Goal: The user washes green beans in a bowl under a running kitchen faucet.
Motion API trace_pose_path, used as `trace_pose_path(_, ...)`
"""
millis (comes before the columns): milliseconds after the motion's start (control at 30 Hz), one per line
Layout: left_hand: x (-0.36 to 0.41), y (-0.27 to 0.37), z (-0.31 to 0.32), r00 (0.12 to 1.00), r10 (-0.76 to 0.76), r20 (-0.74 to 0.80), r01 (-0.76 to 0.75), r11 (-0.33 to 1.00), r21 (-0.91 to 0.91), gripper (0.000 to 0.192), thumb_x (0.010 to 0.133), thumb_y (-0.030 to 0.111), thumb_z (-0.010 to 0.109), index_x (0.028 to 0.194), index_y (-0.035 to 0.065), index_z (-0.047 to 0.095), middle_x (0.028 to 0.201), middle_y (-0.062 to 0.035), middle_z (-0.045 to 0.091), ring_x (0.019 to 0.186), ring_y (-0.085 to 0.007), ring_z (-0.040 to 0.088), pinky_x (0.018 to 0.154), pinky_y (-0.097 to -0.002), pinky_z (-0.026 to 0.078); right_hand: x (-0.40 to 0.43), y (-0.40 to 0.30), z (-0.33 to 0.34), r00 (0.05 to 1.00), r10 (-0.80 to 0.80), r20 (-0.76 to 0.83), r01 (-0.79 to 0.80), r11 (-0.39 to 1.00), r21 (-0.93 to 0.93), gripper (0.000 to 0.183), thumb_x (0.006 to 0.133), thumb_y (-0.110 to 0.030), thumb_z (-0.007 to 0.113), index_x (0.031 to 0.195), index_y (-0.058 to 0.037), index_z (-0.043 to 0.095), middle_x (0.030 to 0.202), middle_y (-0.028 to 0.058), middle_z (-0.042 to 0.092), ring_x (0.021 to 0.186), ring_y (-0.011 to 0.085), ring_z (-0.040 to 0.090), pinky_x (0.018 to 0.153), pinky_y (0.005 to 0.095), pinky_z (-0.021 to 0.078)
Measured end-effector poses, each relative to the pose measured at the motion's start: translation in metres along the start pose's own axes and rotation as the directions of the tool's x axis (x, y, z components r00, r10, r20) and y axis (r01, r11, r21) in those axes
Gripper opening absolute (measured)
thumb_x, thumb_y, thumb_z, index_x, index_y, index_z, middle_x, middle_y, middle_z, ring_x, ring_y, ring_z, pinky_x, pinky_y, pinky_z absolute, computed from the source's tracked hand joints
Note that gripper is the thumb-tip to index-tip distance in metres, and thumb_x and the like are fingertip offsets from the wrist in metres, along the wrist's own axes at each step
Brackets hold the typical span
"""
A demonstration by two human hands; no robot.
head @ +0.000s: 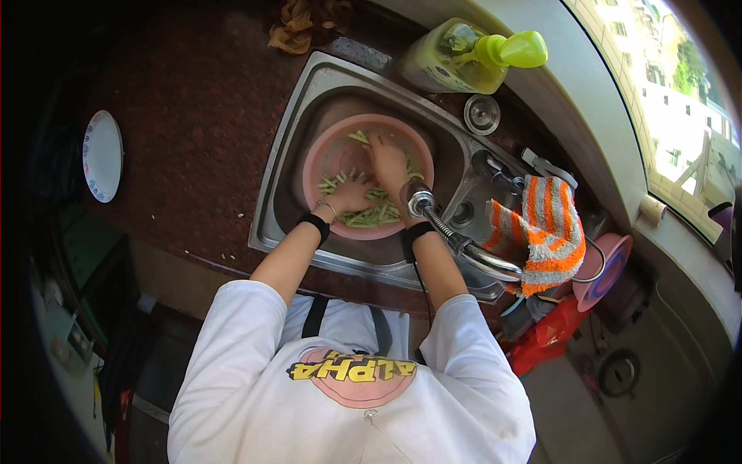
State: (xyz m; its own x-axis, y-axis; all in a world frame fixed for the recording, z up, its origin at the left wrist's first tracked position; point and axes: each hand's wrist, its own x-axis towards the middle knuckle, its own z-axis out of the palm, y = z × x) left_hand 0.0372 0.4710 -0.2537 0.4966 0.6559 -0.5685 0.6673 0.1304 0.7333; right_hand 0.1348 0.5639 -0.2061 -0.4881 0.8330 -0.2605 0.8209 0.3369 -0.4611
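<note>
A pink plastic basin (311, 165) sits in the stainless steel sink (278, 214), holding cut green vegetable pieces (371, 217), seemingly in water. My left hand (352, 195) rests in the basin, fingers spread over the pieces at its middle. Near the basin's far side, my right hand (387, 159) reaches down with its fingers bent beside a few pale green pieces (359, 137). Whether its fingers grip any of them cannot be told. The chrome faucet (420, 203) hangs over my right forearm.
An orange-and-white striped cloth (553, 232) drapes by the faucet. A green soap pump bottle (458, 58) and a metal sink strainer (482, 114) stand behind the sink. Peelings (295, 26) lie at the back, a white plate (102, 156) on the dark red countertop (191, 133).
</note>
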Motion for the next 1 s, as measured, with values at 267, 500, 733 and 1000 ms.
trace_pose_path(267, -0.003, 0.016, -0.010, 0.996, -0.076, 0.037, 0.075, 0.997, 0.034, 0.066, 0.077, 0.052, 0.046, 0.131, 0.0165, 0.032, 0.136, -0.0187, 0.024, 0.124, -0.0396, 0.021, 0.103, -0.0412, 0.019, -0.047, 0.015, -0.024, 0.954, 0.241, 0.176, -0.224, 0.968, -0.112, 0.022, 0.086, -0.020, 0.042, 0.099, -0.0058, 0.051, 0.075, 0.0192, 0.059, 0.068, 0.0350, 0.058, 0.059, 0.0433, 0.0465)
trace_pose_path(500, -0.002, 0.005, -0.002, 1.000, -0.016, -0.006, 0.016, 0.999, 0.028, 0.068, 0.077, 0.055, 0.043, 0.131, 0.0169, 0.031, 0.138, -0.0163, 0.021, 0.125, -0.0411, 0.017, 0.104, -0.0424, 0.014, -0.017, 0.030, 0.012, 0.924, 0.102, 0.369, -0.042, 0.985, -0.168, 0.021, 0.079, -0.013, 0.048, 0.098, -0.0050, 0.054, 0.080, 0.0184, 0.061, 0.074, 0.0331, 0.060, 0.066, 0.0438, 0.0475)
trace_pose_path(733, -0.008, 0.012, -0.005, 0.988, -0.155, 0.015, 0.154, 0.988, 0.027, 0.066, 0.076, 0.056, 0.043, 0.130, 0.0204, 0.033, 0.137, -0.0126, 0.024, 0.125, -0.0383, 0.020, 0.103, -0.0452, 0.015, -0.028, 0.039, 0.005, 0.938, 0.046, 0.343, -0.001, 0.992, -0.129, 0.035, 0.073, -0.005, 0.048, 0.106, -0.0111, 0.055, 0.113, 0.0168, 0.047, 0.107, 0.0350, 0.043, 0.088, 0.0431, 0.0381)
trace_pose_path(1000, -0.015, 0.022, -0.010, 0.998, -0.055, 0.018, 0.054, 0.996, 0.064, 0.072, 0.069, 0.058, 0.051, 0.128, 0.0212, 0.037, 0.134, -0.0130, 0.030, 0.124, -0.0372, 0.023, 0.102, -0.0498, 0.015, -0.054, 0.054, -0.004, 0.928, 0.080, 0.364, -0.022, 0.987, -0.160, 0.036, 0.074, -0.012, 0.047, 0.110, -0.0086, 0.049, 0.114, 0.0172, 0.047, 0.104, 0.0340, 0.047, 0.088, 0.0406, 0.0382)
